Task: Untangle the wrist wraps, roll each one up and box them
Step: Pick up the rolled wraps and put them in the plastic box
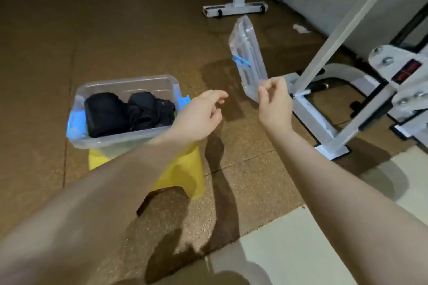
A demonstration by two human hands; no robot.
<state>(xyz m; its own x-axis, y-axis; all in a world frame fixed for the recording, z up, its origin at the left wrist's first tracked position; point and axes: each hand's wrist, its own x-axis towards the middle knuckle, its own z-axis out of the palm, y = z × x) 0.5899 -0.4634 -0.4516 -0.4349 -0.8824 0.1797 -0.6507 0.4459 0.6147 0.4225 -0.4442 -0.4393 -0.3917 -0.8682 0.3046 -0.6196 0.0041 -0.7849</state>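
With the rolled black wrist wraps [128, 113] already in the clear box [125, 140] at centre left, the right hand [274, 104] pinches the lid [249, 53] upright, likely for closing, while the left hand [199, 118] hovers loosely spread, empty.

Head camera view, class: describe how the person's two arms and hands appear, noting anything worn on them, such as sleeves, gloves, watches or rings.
Both forearms are bare right to the picture's edge: no sleeves show. The left hand and the right hand wear no gloves, and no watch, bracelet or ring is visible on the wrists or fingers. The nearer part of the left arm is blurred.
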